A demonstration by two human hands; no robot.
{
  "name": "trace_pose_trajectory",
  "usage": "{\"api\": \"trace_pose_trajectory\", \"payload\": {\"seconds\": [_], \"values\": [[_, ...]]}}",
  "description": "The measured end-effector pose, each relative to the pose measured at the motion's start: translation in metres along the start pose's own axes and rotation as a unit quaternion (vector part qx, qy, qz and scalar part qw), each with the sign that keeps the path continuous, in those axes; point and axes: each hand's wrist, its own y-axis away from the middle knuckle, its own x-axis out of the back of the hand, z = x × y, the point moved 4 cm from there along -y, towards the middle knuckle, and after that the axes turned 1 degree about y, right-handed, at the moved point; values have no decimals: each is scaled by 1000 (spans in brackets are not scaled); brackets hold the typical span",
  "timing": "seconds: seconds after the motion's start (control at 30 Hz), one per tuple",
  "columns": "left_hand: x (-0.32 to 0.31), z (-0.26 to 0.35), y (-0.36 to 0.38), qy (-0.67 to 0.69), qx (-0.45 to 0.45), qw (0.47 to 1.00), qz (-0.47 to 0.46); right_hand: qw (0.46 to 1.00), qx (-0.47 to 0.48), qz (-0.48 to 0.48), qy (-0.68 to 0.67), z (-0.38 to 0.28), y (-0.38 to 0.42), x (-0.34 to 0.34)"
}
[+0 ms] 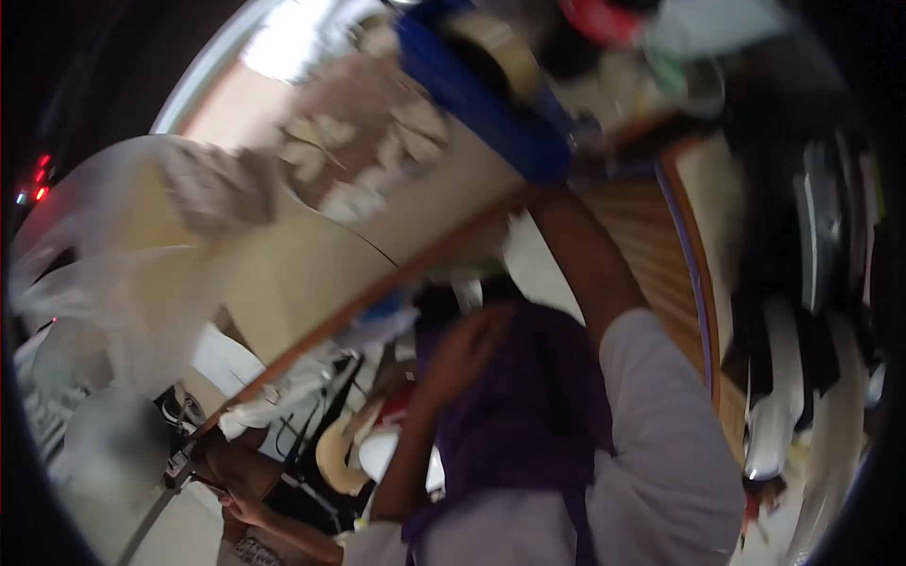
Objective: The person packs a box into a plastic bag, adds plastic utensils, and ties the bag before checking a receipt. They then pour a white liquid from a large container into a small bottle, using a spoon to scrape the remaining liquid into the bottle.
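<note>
My left hand (475,341) lies against the front of a purple apron (528,406), its blurred fingers stretched out over the cloth. My right forearm (585,259) reaches forward over the table edge to the near corner of a blue object like a bin or tray (472,99). The right hand's fingers are hidden there. A beige, ring-like thing (505,47) overlaps the blue object. Left of it on the table (330,274), pale petal-shaped pieces (411,132) lie on a brownish patch, with a thin dark strand nearby.
A translucent plastic bag (123,217) bulges at the left end of the table. At lower left, another person's hand (243,507) holds something thin and dark. Slatted wood (651,245) stands at right, with dark and pale hanging shapes (812,236) beyond. Motion smears much of the view.
</note>
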Motion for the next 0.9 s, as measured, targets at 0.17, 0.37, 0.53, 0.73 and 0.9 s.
{"api": "trace_pose_trajectory", "payload": {"seconds": [0.17,0.37,0.53,0.73,0.9], "values": [[2,-37,-71,14,-106,989,103,992,-118,-25,-46,66,121,-44],[10,-45,-110,419,-79,899,98,984,-167,-25,-58,108,194,-61],[14,-21,-114,467,-82,863,177,985,-164,-26,-48,125,218,-70],[15,-33,-108,438,-72,874,198,978,-43,156,-131,111,267,-76],[26,-59,-88,302,88,941,122,978,-57,62,-191,76,302,-65]]}}
